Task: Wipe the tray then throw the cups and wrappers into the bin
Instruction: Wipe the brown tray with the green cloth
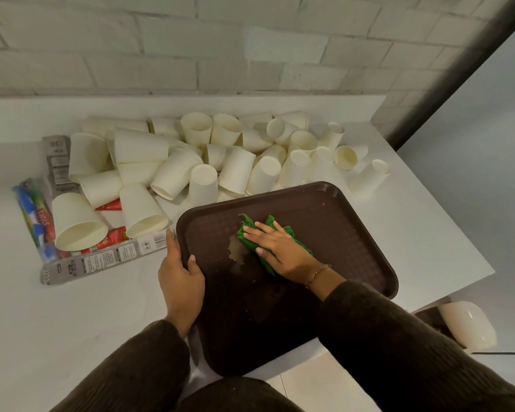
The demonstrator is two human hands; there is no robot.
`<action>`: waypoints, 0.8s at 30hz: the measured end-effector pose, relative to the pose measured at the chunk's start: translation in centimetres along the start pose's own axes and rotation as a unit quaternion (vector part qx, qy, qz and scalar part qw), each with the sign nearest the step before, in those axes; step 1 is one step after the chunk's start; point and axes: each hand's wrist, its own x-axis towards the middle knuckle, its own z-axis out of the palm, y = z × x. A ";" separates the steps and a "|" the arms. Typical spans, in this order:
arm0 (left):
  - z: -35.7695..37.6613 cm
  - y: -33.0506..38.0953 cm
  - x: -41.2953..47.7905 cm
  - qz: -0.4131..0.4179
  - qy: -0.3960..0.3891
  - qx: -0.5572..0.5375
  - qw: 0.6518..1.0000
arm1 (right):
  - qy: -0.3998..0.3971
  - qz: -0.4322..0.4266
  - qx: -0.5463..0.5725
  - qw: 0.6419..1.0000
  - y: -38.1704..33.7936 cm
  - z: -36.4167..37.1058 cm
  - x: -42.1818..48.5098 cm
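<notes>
A dark brown tray [348, 233] lies on the white table, its near end jutting over the table's front edge. My left hand [180, 275] grips the tray's left rim, thumb inside. My right hand [275, 246] presses flat, fingers straight, on a green cloth [246, 231] in the middle of the tray, beside a pale smear [235, 248]. Several cream paper cups [220, 156] lie tumbled in a heap behind the tray. Printed wrappers [101, 258], grey, red and blue-green, lie to the left under and beside two cups.
A white brick wall runs behind the table [57, 316]. The table's right edge drops off beyond the tray. A white rounded bin lid [468, 324] shows low at the right, below the table corner. Pale floor tiles lie under the tray's overhang.
</notes>
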 end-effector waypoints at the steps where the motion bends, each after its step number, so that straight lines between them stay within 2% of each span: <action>1: 0.0 0.0 0.0 0.001 -0.001 -0.003 1.000 | 0.007 0.009 0.002 1.000 -0.1 0.1 0.0; 6: -0.3 -0.1 -0.2 0.024 -0.008 -0.001 1.000 | 0.028 0.068 -0.020 0.997 -1.2 0.5 0.0; 10: -1.0 -0.5 -0.2 0.036 -0.053 0.016 0.998 | 0.048 0.126 -0.032 0.990 -2.0 1.4 -0.4; 14: -1.4 -0.6 -0.4 0.074 -0.055 0.019 0.996 | 0.077 0.172 0.032 0.982 -2.7 1.6 0.0; 17: -1.5 -0.5 -0.5 0.054 -0.028 0.014 0.998 | 0.057 0.162 0.083 0.982 -3.0 1.4 -0.5; 24: -1.9 -0.3 -0.7 0.063 -0.009 0.024 0.998 | 0.032 0.158 0.086 0.983 -3.0 0.9 -3.6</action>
